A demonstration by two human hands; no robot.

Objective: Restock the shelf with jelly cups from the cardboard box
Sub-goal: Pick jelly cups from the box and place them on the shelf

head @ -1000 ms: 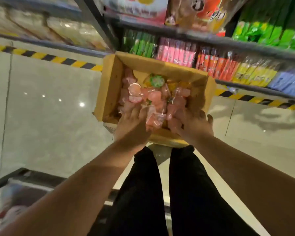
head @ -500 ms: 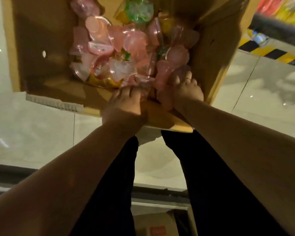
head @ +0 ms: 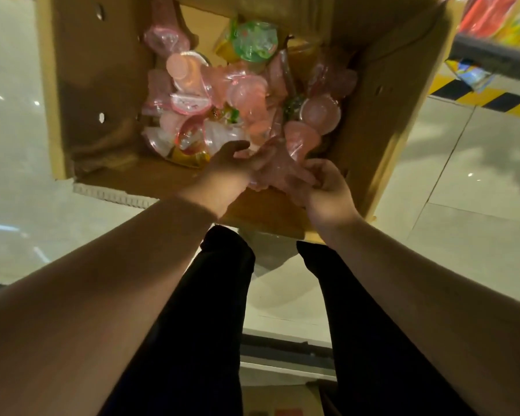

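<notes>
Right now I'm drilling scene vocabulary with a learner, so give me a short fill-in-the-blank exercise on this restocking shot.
The jelly cups lie in an open ___ box. One far cup has a ___ lid. The left hand and right hand both reach into the ___. The trousers are ___.
Missing: cardboard; green; box; black.

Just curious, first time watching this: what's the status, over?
Both busy: left hand and right hand gripping pink jelly cups at near edge of box. Plenty left inside. Nothing in the way.
</notes>
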